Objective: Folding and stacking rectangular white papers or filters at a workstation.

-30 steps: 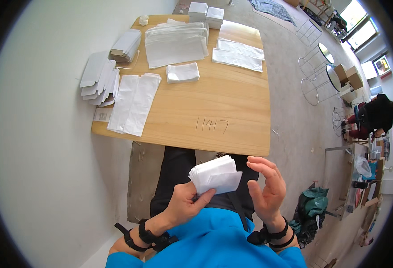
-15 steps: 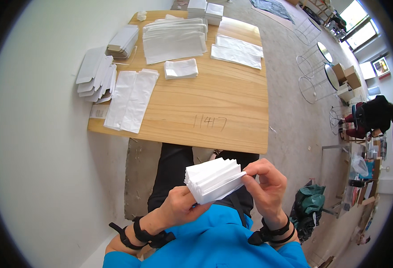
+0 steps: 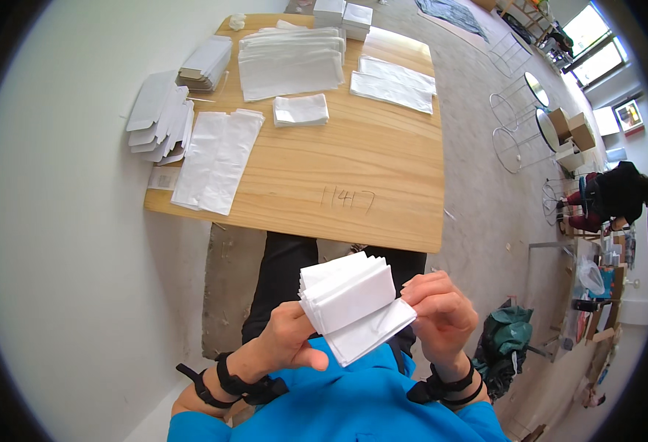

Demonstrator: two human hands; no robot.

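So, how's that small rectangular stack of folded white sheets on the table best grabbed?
Probably pinched by its near long edge, coming from the near side: the stack lies flat, bare pale wooden tabletop fronts that edge, and a larger white sheet pile sits close behind.

A bundle of folded sheets [image 3: 350, 295] sits between the left hand [image 3: 289, 340] and the right hand [image 3: 442, 313], above the lap. Beyond both hands is the table [image 3: 339, 162]. On it, ahead of the hands, lies a folded pack [image 3: 300, 110]; behind that, a sheet stack [image 3: 292, 65], with box stacks [image 3: 329, 13] at the far edge. Ahead and left of the left hand lie paired sheets [image 3: 217, 158], with flattened cartons [image 3: 155, 118] to their left and a carton stack [image 3: 205, 60] behind these. Far ahead of the right hand are overlapping strips [image 3: 394, 85]. Right of that hand, plastic bags [image 3: 506, 331] lie on the floor, a workbench [image 3: 568, 295] farther right.
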